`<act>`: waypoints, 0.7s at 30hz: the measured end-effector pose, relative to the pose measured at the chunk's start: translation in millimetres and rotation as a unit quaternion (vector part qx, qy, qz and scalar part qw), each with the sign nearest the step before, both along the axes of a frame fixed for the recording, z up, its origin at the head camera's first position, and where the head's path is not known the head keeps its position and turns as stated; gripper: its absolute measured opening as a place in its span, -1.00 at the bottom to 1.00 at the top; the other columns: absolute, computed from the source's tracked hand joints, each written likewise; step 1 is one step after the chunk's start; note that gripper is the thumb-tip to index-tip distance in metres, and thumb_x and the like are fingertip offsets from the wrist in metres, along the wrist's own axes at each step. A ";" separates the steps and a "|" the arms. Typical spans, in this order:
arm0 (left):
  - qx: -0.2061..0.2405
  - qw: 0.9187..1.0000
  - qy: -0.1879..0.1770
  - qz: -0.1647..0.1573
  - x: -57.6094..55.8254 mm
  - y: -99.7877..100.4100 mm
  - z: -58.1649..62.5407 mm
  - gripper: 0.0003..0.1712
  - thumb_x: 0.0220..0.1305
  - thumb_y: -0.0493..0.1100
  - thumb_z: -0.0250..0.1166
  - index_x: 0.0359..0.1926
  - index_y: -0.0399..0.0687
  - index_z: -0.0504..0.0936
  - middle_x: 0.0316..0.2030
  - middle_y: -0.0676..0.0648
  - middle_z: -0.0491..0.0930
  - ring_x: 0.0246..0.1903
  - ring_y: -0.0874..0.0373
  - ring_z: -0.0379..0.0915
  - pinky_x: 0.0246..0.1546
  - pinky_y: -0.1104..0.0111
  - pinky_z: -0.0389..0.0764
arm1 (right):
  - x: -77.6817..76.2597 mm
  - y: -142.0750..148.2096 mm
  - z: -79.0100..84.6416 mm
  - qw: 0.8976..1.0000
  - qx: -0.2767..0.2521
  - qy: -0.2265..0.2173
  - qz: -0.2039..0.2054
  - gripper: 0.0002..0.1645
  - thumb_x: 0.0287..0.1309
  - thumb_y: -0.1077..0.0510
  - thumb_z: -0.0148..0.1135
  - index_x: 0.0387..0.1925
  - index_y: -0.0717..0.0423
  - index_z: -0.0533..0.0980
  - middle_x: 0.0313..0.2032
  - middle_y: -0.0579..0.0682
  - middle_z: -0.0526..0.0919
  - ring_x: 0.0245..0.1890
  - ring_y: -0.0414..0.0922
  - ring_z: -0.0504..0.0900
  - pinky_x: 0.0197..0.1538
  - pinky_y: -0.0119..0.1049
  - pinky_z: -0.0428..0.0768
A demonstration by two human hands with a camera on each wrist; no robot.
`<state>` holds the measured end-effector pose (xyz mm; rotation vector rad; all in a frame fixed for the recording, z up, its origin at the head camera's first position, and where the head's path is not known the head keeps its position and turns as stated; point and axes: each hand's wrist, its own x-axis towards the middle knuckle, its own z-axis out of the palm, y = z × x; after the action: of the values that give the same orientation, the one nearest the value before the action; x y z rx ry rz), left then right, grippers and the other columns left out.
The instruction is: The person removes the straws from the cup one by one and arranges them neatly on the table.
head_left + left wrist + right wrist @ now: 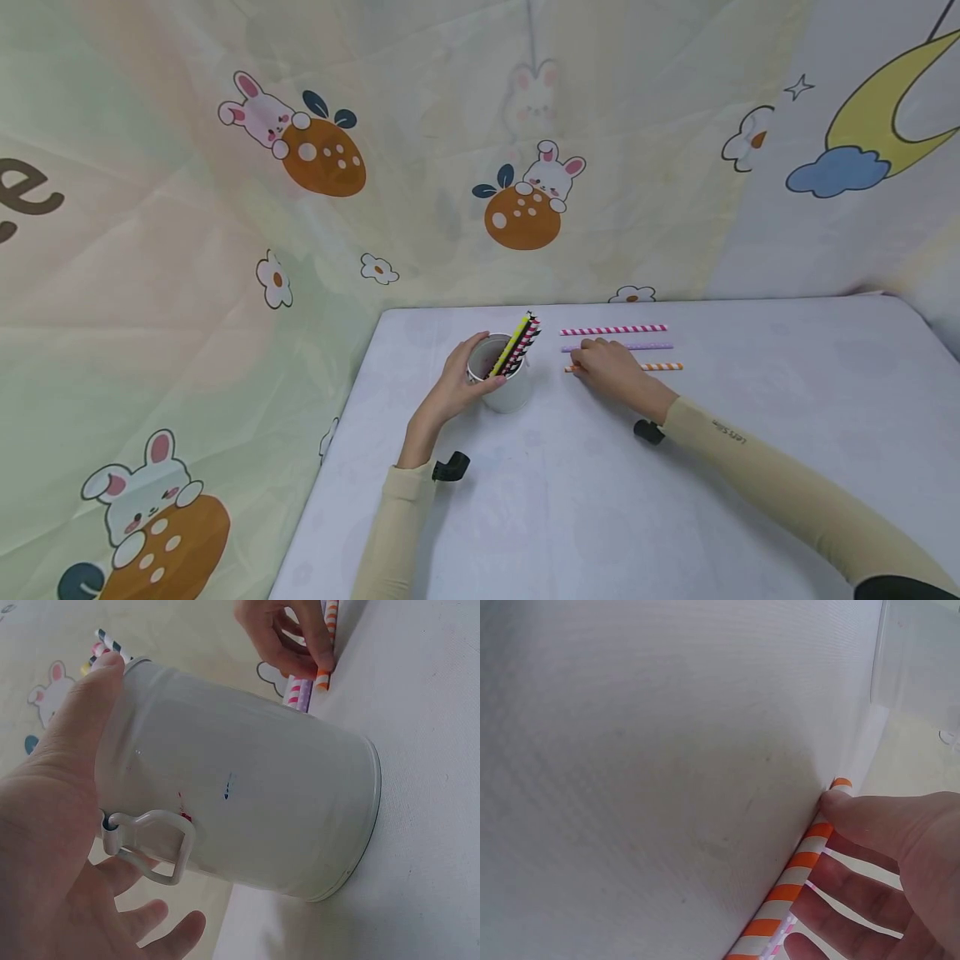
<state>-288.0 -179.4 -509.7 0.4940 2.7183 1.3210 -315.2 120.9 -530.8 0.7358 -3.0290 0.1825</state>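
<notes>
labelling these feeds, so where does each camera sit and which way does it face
Head: worn on the head, facing forward and down at the table; left grip, right grip and sleeves show.
Left wrist: worn there, facing the white container; left grip and part of the right grip show.
Right wrist: worn there, facing the orange-striped straw; only the right grip shows.
Head and left wrist share the white container and both grips.

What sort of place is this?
Perhaps a makeshift craft or play corner: a white-covered table, a cartoon-rabbit backdrop behind it, and patterned straws laid out on top.
</notes>
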 end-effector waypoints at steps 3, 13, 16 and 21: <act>0.001 1.000 -0.002 0.000 0.3 0.0 0.4 0.03 0.14 0.27 0.42 0.54 0.30 0.12 0.45 -0.08 0.23 0.43 -0.06 0.09 0.31 -0.20 0.28 | -0.4 0.0 -0.2 1.000 -0.004 -0.002 0.000 -0.88 0.24 0.08 0.38 -0.25 0.03 0.68 -0.38 -0.05 0.59 -0.41 -0.09 0.51 -0.34 -0.21 0.53; 0.003 1.000 -0.004 -0.002 0.7 -0.2 1.4 0.04 0.14 0.26 0.42 0.55 0.29 0.11 0.46 -0.10 0.23 0.44 -0.06 0.08 0.33 -0.20 0.26 | -0.4 -0.3 1.7 1.000 -0.020 -0.019 -0.009 -0.86 0.24 0.07 0.37 -0.25 0.05 0.67 -0.40 -0.06 0.57 -0.41 -0.11 0.50 -0.33 -0.22 0.51; 0.003 1.000 -0.006 -0.002 0.3 -0.2 1.1 0.04 0.14 0.25 0.42 0.55 0.29 0.11 0.45 -0.09 0.23 0.43 -0.06 0.08 0.33 -0.20 0.26 | 0.2 -0.1 2.5 0.999 -0.023 -0.023 -0.008 -0.83 0.22 0.05 0.40 -0.25 0.06 0.67 -0.39 -0.06 0.57 -0.40 -0.11 0.50 -0.33 -0.22 0.51; 0.001 1.000 -0.006 -0.001 0.1 -0.2 0.3 0.03 0.14 0.26 0.42 0.54 0.32 0.11 0.44 -0.06 0.24 0.42 -0.05 0.10 0.32 -0.19 0.27 | 0.8 0.7 4.4 0.999 -0.025 -0.029 -0.009 -0.77 0.18 0.00 0.43 -0.26 0.05 0.65 -0.40 -0.07 0.57 -0.40 -0.11 0.50 -0.35 -0.24 0.50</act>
<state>-287.9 -179.6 -509.3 0.4887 2.7064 1.3213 -314.4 121.5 -526.5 0.7118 -3.0726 0.2827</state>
